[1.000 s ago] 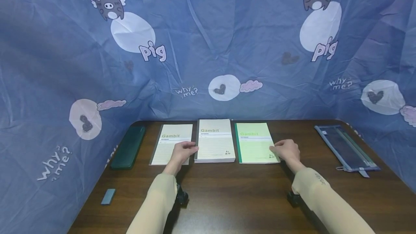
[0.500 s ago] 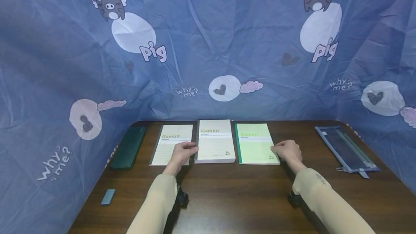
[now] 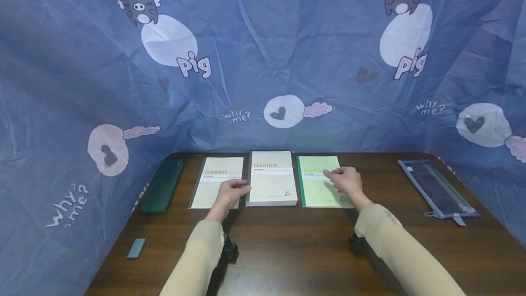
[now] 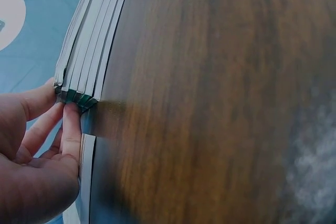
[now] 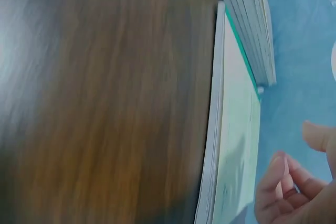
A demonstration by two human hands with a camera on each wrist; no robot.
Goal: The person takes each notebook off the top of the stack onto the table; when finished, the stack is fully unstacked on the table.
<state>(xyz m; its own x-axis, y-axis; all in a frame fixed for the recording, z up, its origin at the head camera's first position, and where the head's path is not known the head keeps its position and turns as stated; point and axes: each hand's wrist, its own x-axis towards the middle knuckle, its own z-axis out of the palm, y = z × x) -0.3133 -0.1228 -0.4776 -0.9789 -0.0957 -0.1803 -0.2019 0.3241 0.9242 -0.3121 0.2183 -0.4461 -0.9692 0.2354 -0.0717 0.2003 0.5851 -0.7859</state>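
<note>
In the head view, a thick stack of cream notebooks [image 3: 273, 177] lies in the middle at the table's back. My left hand [image 3: 230, 193] touches the stack's left spine edge with thumb and fingertips; in the left wrist view, the fingers [image 4: 72, 129] meet the dark and green spines. My right hand [image 3: 346, 181] hovers over the right part of a green notebook [image 3: 318, 191], covering some of its cover. Thumb and fingers of that hand stand apart in the right wrist view, with nothing between them. Left of the stack lies another cream notebook [image 3: 215, 186], partly hidden by my left hand.
A dark green case [image 3: 162, 186] lies at the table's left side, with a small blue block [image 3: 136, 248] nearer me. On the right is a blue-edged mesh zip pouch [image 3: 437, 188]. A patterned blue cloth [image 3: 255, 58] hangs behind the table [image 3: 287, 250].
My right hand has left the green notebook's right edge and moved left and up over its cover. The left hand has stayed at the middle stack.
</note>
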